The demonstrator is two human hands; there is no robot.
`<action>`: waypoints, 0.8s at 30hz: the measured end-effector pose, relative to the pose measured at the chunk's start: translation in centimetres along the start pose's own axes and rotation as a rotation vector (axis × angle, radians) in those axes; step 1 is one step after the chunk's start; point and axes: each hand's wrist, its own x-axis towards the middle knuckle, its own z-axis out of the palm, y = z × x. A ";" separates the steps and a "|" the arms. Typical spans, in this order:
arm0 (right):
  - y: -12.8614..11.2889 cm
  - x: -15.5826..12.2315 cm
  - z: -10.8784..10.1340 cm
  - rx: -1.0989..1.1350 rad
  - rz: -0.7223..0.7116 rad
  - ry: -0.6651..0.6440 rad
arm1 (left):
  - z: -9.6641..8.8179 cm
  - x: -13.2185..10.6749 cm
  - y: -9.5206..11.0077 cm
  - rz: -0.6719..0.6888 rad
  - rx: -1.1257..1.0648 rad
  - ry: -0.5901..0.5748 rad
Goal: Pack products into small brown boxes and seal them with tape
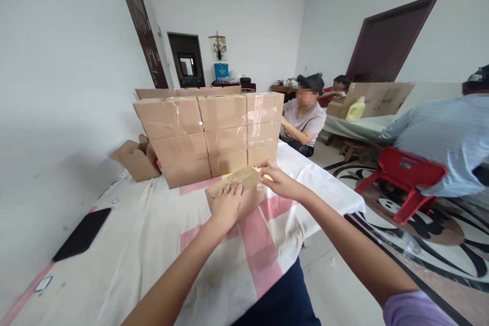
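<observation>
A small cardboard box (248,181) sits on the cloth-covered table in front of me, its top closed with brown tape. My left hand (228,202) lies on the near left part of that top, fingers stretched out. At the box's right end is my right hand (278,180), its fingers curved and apart at the taped edge. Whether a bit of tape lies under those fingertips is too small to tell. Just behind the box stands a wall of stacked, taped cardboard boxes (225,135).
An opened carton (135,160) stands left of the stack. A flat black object (82,234) lies on the white and pink tablecloth (153,244). Across the stack crouches a co-worker (305,117). Farther right, a person sits on a red chair (410,163) beside another table with a yellowish jug (356,109).
</observation>
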 end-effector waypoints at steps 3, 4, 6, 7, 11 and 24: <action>1.8 1.9 1.3 -0.036 0.055 -0.095 | -0.5 -0.2 -2.6 0.106 -0.048 -0.023; 2.3 2.5 1.8 -0.053 0.078 -0.129 | -0.6 -0.3 -3.4 0.134 -0.074 -0.025; 3.1 3.9 2.9 -0.079 0.129 -0.199 | -0.4 -0.3 -4.8 0.173 -0.129 -0.026; 3.5 4.5 3.4 -0.089 0.150 -0.233 | -0.2 -0.3 -5.2 0.186 -0.149 -0.024; 5.0 6.2 4.9 -0.113 0.183 -0.313 | 0.8 -0.3 -5.9 0.214 -0.143 -0.003; 7.3 6.0 6.6 0.045 0.096 -0.246 | 1.5 -0.7 -6.2 0.263 -0.194 0.088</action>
